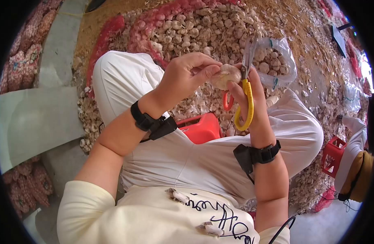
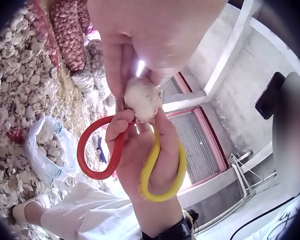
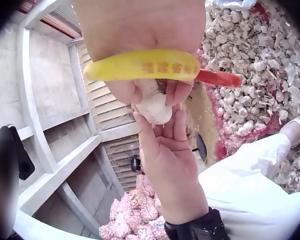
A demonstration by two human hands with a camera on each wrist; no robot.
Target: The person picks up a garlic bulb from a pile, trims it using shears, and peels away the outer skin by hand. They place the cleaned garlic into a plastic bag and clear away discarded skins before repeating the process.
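I am pinching a garlic bulb (image 1: 224,75) between the curled fingers of my left hand (image 1: 186,77) and my right hand (image 1: 246,95), just in front of a plastic bag (image 1: 278,61) of garlic. My right fingers are also gripping yellow-and-red scissors (image 1: 246,87), blades pointing up beside the bulb.

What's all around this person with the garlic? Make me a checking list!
Surface: ground covered in husks and loose garlic.
Job's things: garlic bulb; scissors with red and yellow loops.
Clutter: garlic heap, plastic bag of bulbs, red mesh sacks, red crates.
Hands: left hand pinches the bulb; right hand grips the scissors and touches the bulb.
Cables: black cable by the right arm.
Surroundings: wall and shutter; another person.
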